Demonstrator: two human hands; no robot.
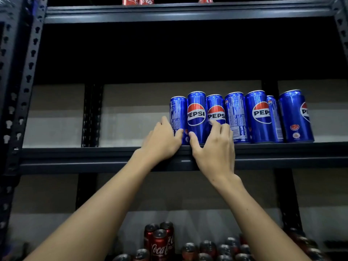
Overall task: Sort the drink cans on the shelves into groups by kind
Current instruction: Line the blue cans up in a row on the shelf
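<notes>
Seven tall blue aluminium Pepsi cans (243, 117) stood upright in a row along the front edge of the dark metal middle shelf (94, 153), toward its right end, mostly touching side to side. Left hand (162, 142) reached up; its grip curled round the leftmost blue can (178, 113), fingers at the can's left side, thumb across its lower front. Right hand (214, 147) gripped the third blue can (216, 110), fingers across its logo, thumb on the base of the second can (196, 113). Red Coca-Cola cans (138, 0) sat on the top shelf (188, 12), near its front edge. Dark red Coca-Cola cans (160, 242) were clustered on the shelf below.
</notes>
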